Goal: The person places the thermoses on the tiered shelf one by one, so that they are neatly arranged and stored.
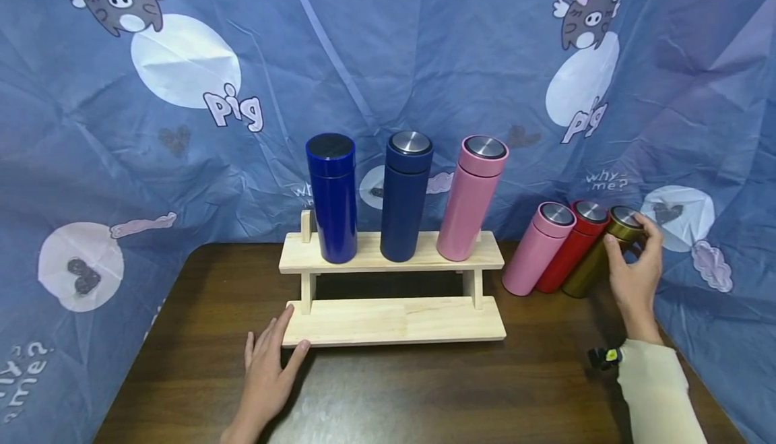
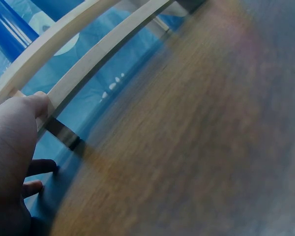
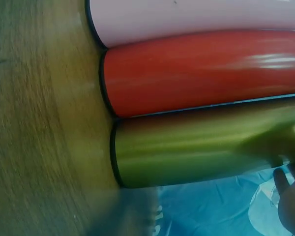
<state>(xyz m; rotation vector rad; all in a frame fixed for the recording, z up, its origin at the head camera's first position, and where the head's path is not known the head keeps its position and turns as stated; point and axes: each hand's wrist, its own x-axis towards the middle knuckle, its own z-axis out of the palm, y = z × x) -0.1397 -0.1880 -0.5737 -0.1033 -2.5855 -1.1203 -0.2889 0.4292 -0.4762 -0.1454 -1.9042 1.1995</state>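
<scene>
At the left end of a two-tier wooden rack (image 1: 394, 323), my left hand (image 1: 267, 370) rests with fairly straight fingers against the lower shelf, the thumb by its front corner. On the upper shelf stand a glossy blue thermos (image 1: 333, 208), a navy thermos (image 1: 405, 208) and a pink thermos (image 1: 467, 208). My right hand (image 1: 636, 272) holds the gold thermos (image 3: 206, 147) near its silver-topped lid, thumb on the near side and index finger at the far side. Close beside it stand a red thermos (image 1: 570, 248) and another pink thermos (image 1: 536, 252).
The dark wooden table (image 1: 424, 397) carries the rack and the bottles. A blue cloth (image 1: 388, 46) printed with pigs hangs behind and at both sides. The three bottles at the right stand side by side near the table's back right edge.
</scene>
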